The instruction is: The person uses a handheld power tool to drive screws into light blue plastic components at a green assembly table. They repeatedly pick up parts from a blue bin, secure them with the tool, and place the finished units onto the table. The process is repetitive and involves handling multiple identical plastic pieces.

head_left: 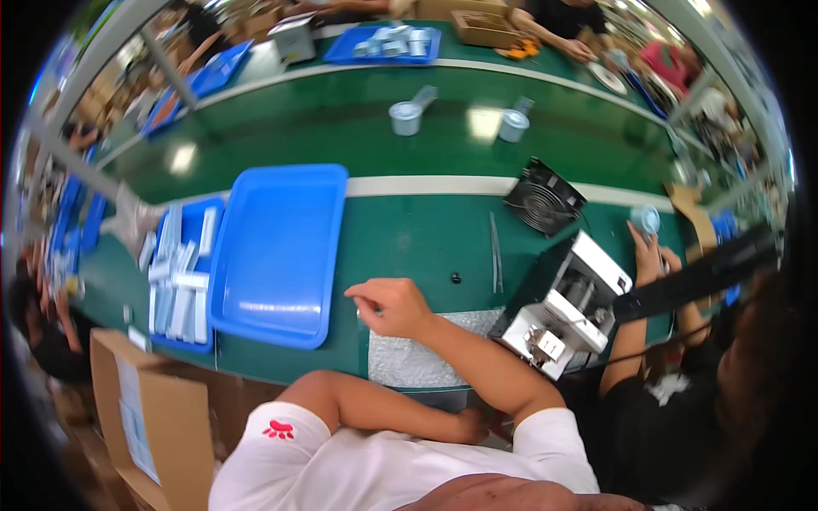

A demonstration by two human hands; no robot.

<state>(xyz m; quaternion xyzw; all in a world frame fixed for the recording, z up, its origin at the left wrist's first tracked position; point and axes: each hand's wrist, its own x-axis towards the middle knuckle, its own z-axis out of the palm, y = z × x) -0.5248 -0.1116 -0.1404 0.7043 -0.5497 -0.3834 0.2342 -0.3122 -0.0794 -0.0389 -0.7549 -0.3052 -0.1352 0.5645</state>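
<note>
My right hand (394,307) hovers over the green table (400,247), just right of a blue tray (277,247) with nothing in it. Its fingers are curled, index and thumb close together at the left; a tiny pale speck shows by the thumb, too small to name. My left hand (475,423) is low at the table's front edge, its arm bent across my body; its fingers are hidden in shadow. Bubble wrap (409,358) lies under my right forearm. A small black piece (456,278) and thin grey strips (496,255) lie farther right.
A second blue tray (209,341) holds several pale-blue bar-shaped parts. To the right stand a black fan (545,200) and a white-and-black machine (579,298). A co-worker's hand (649,255) grips a light-blue round-headed device (646,220). Similar devices (407,117) stand on the green belt. An open cardboard box (170,417) is front left.
</note>
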